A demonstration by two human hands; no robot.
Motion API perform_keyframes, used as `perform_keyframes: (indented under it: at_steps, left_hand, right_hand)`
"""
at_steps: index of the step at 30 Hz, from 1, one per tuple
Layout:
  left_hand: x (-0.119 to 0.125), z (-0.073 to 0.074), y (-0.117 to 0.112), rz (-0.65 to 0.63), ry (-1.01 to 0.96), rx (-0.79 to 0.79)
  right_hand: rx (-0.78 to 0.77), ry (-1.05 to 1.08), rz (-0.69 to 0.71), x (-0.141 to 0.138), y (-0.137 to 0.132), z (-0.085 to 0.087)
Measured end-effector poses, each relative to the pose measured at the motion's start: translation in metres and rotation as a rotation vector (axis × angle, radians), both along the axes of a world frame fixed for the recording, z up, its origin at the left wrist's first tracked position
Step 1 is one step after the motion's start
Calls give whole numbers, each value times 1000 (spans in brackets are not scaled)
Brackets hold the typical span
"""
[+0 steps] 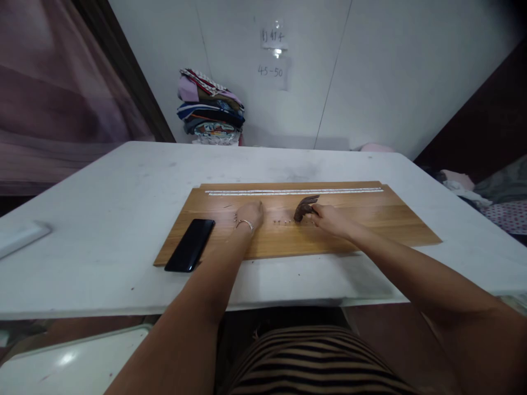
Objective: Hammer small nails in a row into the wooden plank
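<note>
A claw hammer (303, 210) is in my right hand (331, 220), which wraps its handle close to the head. The hammer's head is low over a wooden board (349, 244), beside a short row of small nails (282, 221); I cannot tell whether it touches the board. To the left of that row, my left hand (250, 213) is on the board with its fingers curled in, a bracelet at the wrist. Whatever its fingertips may pinch is hidden. Several more nails (235, 217) show just left of this hand.
A black phone (190, 244) lies over the board's left front corner. White marked strips (294, 192) run along the board's far side. The board rests on a white table (102, 236). Folded clothes (211, 107) are stacked by the back wall, under handwritten paper (274, 71).
</note>
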State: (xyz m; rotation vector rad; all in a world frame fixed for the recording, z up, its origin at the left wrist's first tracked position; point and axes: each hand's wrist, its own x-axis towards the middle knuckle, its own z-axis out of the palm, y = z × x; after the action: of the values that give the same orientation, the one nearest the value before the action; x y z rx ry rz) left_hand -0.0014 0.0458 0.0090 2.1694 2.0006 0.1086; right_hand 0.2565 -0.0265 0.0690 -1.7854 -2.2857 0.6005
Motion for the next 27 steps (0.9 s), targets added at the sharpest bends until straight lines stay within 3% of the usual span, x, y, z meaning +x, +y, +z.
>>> perform_keyframes:
  at_steps: [14,19,27]
  left_hand:
    - [1,13,-9,57,-86,-30]
    - [-1,7,-5,57,-102,-35]
    - [-5,-6,-1,45,-160,48]
  right_hand:
    - [-12,26,4,-3,2,2]
    - [-13,-27,-8,-4,2,0]
    - [-13,86,24,-2,3,2]
